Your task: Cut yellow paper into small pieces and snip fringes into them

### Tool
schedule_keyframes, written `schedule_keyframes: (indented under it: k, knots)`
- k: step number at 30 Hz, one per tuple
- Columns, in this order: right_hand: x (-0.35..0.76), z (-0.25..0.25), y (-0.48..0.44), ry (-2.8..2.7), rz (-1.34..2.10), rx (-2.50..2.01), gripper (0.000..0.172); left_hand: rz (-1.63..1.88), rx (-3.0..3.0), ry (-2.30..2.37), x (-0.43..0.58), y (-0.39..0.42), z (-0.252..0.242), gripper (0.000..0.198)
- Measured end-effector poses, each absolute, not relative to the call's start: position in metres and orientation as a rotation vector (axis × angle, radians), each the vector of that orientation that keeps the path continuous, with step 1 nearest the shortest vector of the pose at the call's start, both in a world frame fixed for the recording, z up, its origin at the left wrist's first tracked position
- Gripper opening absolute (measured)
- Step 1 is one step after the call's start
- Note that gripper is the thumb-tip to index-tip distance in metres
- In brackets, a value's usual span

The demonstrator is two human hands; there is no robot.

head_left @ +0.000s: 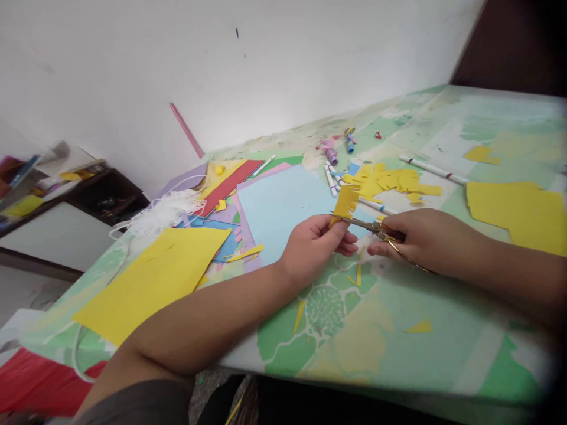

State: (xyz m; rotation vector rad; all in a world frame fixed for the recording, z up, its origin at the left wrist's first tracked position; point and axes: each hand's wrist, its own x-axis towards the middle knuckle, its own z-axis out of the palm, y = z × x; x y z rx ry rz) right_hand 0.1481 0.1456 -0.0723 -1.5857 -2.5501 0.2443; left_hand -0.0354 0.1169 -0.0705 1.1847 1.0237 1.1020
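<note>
My left hand [316,243] pinches the lower end of a small yellow paper strip [346,202], which stands upright with fringe cuts along its right side. In my right hand [425,236] is a pair of scissors [370,225] with gold-coloured handles. Their blades lie across the strip just above my left fingertips; I cannot make out how far apart the blades are. Behind the strip lies a heap of fringed yellow paper pieces [390,180]. A light blue sheet [279,203] rests left of it, beyond my left hand.
A large yellow sheet [155,283] and tangled white string [163,211] lie at the left. Another yellow sheet [522,212] is at the right, near a white marker [434,170]. Small paper rolls [330,152] stand farther back. Scraps dot the green patterned tablecloth [328,360]; a white wall rises behind.
</note>
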Motion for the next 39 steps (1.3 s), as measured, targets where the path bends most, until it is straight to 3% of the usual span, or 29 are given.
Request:
schedule_keyframes:
  k: [39]
  knots:
    - [0.1464,-0.0713,0.1447,-2.581,0.210,-1.620,0.049,1.047,1.244,1.102,-0.0365,0.1199,-0.0737,0.016]
